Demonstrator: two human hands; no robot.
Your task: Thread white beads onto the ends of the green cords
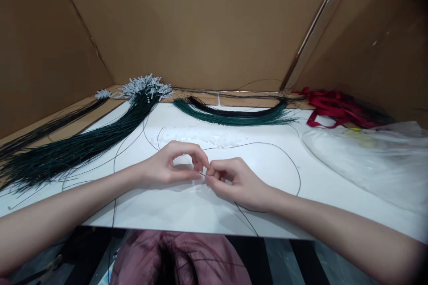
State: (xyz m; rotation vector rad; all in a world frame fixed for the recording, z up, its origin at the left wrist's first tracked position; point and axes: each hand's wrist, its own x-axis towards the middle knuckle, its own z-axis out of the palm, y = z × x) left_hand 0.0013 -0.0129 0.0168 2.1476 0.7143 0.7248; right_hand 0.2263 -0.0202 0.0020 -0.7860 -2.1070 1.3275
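Observation:
Over the white tabletop (160,211), my left hand (174,162) and my right hand (236,180) meet fingertip to fingertip, both closed in a pinch. A short bit of thin dark cord (202,174) shows between the fingertips. Whatever else they may hold there is too small to make out. A long dark cord loops (300,173) round behind my right hand, and another length hangs over the front edge. Just beyond my hands lie many tiny white beads (217,136), scattered in a band.
To the left lies a thick bundle of dark green cords (100,142) with white beaded tips (143,87); a thinner bundle (56,122) is beside it. Curved green and black cords (234,118) lie behind the beads. At right are red ribbon (337,102) and a clear plastic bag (371,156). Cardboard walls (200,22) enclose the table.

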